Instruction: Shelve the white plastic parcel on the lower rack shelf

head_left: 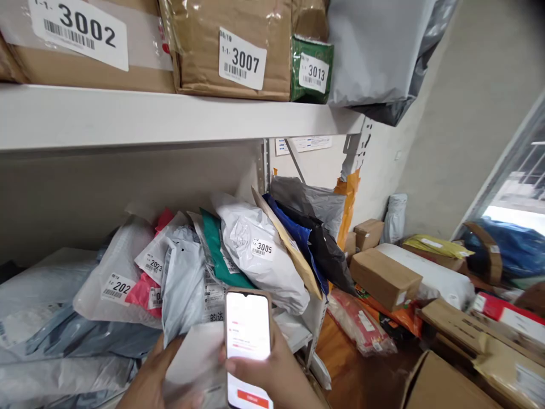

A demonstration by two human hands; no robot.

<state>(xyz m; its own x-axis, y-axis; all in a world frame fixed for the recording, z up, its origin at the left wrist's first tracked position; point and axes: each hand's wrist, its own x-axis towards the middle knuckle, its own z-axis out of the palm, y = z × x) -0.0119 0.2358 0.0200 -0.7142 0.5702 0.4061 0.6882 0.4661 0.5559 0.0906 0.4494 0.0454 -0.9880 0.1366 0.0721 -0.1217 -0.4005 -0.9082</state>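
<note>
At the lower shelf, in the head view, your right hand [272, 369] grasps an upright smartphone with a lit white and red screen [248, 346], thumb across its lower left edge, fingers wrapped behind. Your left hand [149, 380] is closed on the lower edge of a pale grey plastic mailer bag [183, 284], which stands just left of the phone and touches it. A flat white parcel [200, 363] lies between your two hands, beneath the phone; whether the left hand also grips it cannot be told.

Behind the phone, a white plastic mailer labelled 3005 [259, 255] leans to the left against a teal bag [217, 250]. A brown paper envelope [289, 244], a blue bag [293, 227] and a black bag [327, 250] lean behind it to the right. Left of the grey mailer sit a pink packet [145, 289] and a translucent white bag with a label beginning 202 [114, 272].

On the upper white shelf board [128, 113] stand a brown cardboard box labelled 3002 [85, 57], a brown paper parcel labelled 3007 [234, 51], a small green parcel labelled 3013 [311, 71] and a large grey plastic bag [374, 51] overhanging the edge.

To the right, on the floor, cardboard boxes [383, 275] and mixed parcels are piled well apart from your hands.
</note>
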